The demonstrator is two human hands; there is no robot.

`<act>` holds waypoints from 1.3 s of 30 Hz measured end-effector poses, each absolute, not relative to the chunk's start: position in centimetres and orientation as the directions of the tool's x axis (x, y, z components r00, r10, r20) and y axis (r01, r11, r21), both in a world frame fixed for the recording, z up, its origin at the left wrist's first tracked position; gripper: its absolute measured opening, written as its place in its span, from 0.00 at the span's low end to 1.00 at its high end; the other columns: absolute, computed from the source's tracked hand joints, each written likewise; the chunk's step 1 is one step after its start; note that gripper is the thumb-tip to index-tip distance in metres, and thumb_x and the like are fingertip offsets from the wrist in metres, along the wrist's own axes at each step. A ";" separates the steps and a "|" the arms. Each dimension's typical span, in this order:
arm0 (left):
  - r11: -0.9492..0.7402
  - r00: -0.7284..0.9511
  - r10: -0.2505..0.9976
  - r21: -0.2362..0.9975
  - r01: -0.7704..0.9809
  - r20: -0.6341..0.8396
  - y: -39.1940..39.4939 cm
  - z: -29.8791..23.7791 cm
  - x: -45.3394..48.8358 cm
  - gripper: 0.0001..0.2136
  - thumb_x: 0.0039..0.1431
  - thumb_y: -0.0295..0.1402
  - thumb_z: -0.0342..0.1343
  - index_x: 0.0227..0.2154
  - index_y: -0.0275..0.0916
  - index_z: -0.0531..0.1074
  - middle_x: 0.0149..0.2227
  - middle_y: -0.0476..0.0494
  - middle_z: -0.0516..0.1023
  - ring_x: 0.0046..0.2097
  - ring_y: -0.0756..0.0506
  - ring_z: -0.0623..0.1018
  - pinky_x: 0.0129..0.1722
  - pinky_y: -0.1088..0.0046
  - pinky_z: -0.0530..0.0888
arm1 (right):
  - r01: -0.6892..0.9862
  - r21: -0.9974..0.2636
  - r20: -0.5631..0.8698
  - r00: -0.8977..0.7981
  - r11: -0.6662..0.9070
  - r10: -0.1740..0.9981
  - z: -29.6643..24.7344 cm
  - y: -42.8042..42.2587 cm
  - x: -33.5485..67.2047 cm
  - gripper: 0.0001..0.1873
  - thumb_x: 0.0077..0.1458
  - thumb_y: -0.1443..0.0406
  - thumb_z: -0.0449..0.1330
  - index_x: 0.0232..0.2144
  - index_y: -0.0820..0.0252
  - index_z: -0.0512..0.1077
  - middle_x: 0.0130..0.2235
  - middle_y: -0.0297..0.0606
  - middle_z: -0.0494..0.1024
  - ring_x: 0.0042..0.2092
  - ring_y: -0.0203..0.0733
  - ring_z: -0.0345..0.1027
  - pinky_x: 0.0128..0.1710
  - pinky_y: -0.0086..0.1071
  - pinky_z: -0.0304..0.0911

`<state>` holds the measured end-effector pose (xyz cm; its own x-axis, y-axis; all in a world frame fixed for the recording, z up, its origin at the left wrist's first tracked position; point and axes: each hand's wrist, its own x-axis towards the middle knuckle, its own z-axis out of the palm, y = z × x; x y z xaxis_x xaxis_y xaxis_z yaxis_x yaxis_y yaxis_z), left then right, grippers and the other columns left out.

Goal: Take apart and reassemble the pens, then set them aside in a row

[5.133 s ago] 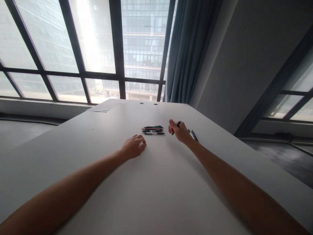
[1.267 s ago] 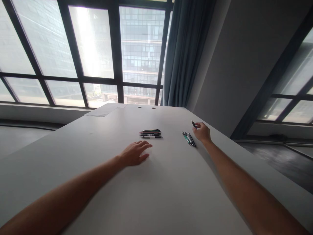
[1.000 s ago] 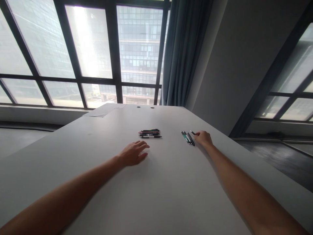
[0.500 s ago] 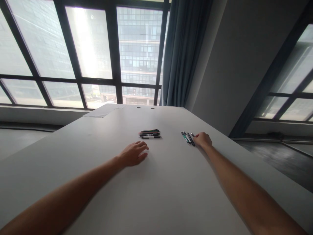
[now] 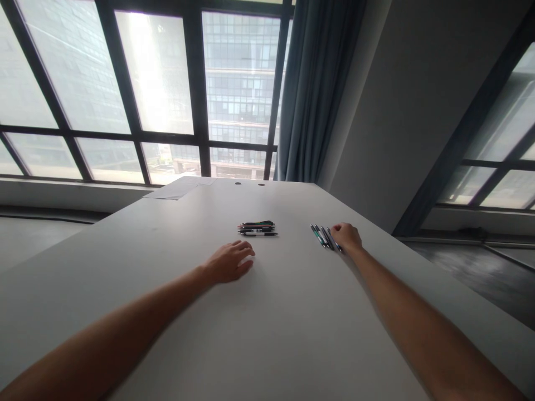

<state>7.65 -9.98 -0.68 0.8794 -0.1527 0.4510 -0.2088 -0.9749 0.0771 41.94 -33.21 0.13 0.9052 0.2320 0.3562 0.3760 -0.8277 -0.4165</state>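
On the white table (image 5: pixel 259 323), four-finger side forward, my left hand (image 5: pixel 229 260) rests with fingers apart and nothing in it. Just beyond its fingertips lies a small stack of pens (image 5: pixel 256 227), mostly dark, with one black-and-white pen (image 5: pixel 259 234) along its near side. To the right, several pens (image 5: pixel 321 236) lie side by side on a slant, the leftmost with a green barrel. My right hand (image 5: pixel 346 236) is closed, its fingertips at the upper part of the rightmost dark pen (image 5: pixel 335 242). The lower end of that pen shows below the fingers.
Sheets of paper (image 5: pixel 173 190) lie at the table's far left corner. Two dark round spots (image 5: pixel 261 185) mark the far edge. Behind the table are windows, a blue curtain (image 5: pixel 311 100) and a grey wall column.
My right hand has shifted slightly away from me, and more of the rightmost pen now shows beside the others. My left hand stays where it was.
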 end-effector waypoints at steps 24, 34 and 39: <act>-0.995 0.875 0.021 0.098 -0.030 0.484 -10.1 -0.6 7.7 0.10 0.62 0.35 0.48 0.42 0.41 0.71 0.45 0.41 0.75 0.47 0.42 0.72 0.45 0.62 0.74 | 0.948 0.023 0.364 0.287 -0.317 0.886 0.0 -21.7 27.9 0.07 0.57 0.66 0.58 0.37 0.59 0.76 0.44 0.46 0.74 0.48 0.49 0.65 0.46 0.39 0.61; -0.986 0.864 0.105 0.166 0.026 0.492 -9.0 -0.5 8.2 0.12 0.65 0.35 0.47 0.46 0.41 0.72 0.41 0.42 0.78 0.42 0.43 0.76 0.42 0.64 0.74 | 0.995 -0.050 0.532 0.098 -0.084 0.841 -0.3 -24.3 24.6 0.05 0.57 0.71 0.58 0.36 0.61 0.73 0.37 0.40 0.78 0.41 0.43 0.68 0.45 0.37 0.57; -0.969 0.789 0.130 0.245 -0.028 0.601 -8.2 1.2 9.2 0.08 0.61 0.31 0.51 0.41 0.40 0.73 0.38 0.43 0.78 0.35 0.47 0.76 0.36 0.70 0.73 | 0.993 -0.038 0.598 0.114 -0.115 0.793 -0.4 -23.9 25.0 0.06 0.59 0.67 0.58 0.40 0.60 0.73 0.40 0.42 0.77 0.44 0.45 0.67 0.44 0.37 0.56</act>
